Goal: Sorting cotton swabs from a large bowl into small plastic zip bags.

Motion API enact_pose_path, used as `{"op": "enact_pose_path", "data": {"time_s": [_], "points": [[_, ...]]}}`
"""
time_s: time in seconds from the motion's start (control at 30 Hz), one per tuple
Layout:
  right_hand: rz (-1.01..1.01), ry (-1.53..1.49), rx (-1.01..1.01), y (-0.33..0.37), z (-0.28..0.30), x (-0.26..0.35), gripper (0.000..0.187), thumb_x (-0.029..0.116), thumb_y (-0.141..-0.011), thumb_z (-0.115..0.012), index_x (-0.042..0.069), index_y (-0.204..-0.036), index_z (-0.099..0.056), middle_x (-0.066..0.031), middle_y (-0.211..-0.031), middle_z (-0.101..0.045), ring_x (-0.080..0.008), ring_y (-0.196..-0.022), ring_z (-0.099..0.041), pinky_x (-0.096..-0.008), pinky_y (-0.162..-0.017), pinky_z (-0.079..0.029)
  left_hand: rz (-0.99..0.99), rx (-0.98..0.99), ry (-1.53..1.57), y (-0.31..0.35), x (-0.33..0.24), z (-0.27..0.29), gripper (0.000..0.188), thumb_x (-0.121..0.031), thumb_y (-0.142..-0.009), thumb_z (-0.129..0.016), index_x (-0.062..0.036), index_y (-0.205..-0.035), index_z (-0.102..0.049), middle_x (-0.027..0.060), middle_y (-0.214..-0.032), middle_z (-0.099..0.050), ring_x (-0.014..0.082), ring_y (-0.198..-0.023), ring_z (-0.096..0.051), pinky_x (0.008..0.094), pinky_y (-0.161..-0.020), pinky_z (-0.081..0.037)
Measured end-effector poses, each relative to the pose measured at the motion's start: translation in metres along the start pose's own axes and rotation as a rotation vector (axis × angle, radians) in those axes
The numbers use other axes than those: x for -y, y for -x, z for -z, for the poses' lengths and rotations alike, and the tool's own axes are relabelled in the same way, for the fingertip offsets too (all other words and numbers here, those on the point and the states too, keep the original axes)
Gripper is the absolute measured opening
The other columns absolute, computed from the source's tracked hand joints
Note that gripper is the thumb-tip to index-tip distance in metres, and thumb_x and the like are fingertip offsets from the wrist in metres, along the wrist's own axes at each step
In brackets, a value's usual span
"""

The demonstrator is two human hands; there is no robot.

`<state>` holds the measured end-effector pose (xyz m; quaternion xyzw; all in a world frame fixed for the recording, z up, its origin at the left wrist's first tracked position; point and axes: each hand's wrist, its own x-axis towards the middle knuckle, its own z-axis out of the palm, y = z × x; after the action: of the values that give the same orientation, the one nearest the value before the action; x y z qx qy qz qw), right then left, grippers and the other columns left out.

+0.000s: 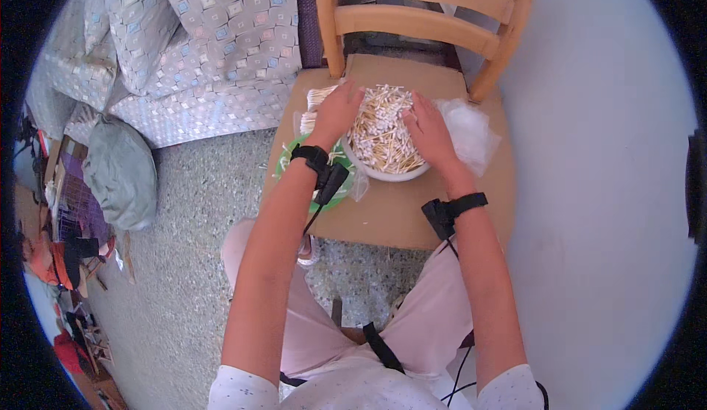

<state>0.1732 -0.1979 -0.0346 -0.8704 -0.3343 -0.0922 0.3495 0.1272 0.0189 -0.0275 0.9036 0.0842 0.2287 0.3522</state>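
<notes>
Your left hand (342, 115) and right hand (431, 131) are apart, flanking the cotton swabs (387, 126) heaped in a white bowl (394, 177), between the left and right edges of the seat (412, 218). Your right fingers look spread; whether the left ones pinch anything, I cannot tell (their undersides are hidden). Press lightly and evenly, lest swabs spill.
</notes>
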Motion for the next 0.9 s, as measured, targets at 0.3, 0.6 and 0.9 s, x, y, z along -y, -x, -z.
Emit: {"op": "enact_pose_path", "data": {"time_s": [0.3, 0.6, 0.9], "points": [[0.045, -0.044, 0.007, 0.003, 0.001, 0.023, 0.061, 0.036, -0.095, -0.048, -0.003, -0.139, -0.035, -0.0283, -0.138, -0.042, -0.0413, -0.130, -0.039, -0.0504, -0.109, -0.028, -0.094, 0.395, 0.037, -0.008, -0.029, -0.016, 0.058, -0.041, -0.099, -0.042, 0.0045, -0.134, -0.045, 0.0247, -0.138, -0.046, 0.0368, -0.128, -0.044, 0.0378, -0.107, -0.033], [0.088, -0.122, -0.055, 0.008, -0.001, 0.016, 0.066, 0.032, -0.088, -0.056, -0.001, -0.141, -0.035, -0.0262, -0.140, -0.041, -0.0395, -0.132, -0.038, -0.0485, -0.111, -0.025, -0.337, 0.354, 0.044, 0.022, -0.057, -0.002, 0.044, -0.027, -0.098, -0.043, 0.0036, -0.129, -0.048, 0.0252, -0.126, -0.054, 0.0397, -0.117, -0.051, 0.0431, -0.102, -0.038], [0.052, -0.062, 0.000, 0.009, -0.006, 0.017, 0.063, 0.029, -0.087, -0.054, -0.001, -0.140, -0.036, -0.0264, -0.139, -0.042, -0.0399, -0.129, -0.040, -0.0467, -0.111, -0.026, -0.528, 0.331, -0.058, 0.030, -0.042, -0.002, 0.046, -0.025, -0.098, -0.041, 0.0033, -0.135, -0.043, 0.0230, -0.134, -0.049, 0.0380, -0.124, -0.045, 0.0428, -0.107, -0.033]]}}
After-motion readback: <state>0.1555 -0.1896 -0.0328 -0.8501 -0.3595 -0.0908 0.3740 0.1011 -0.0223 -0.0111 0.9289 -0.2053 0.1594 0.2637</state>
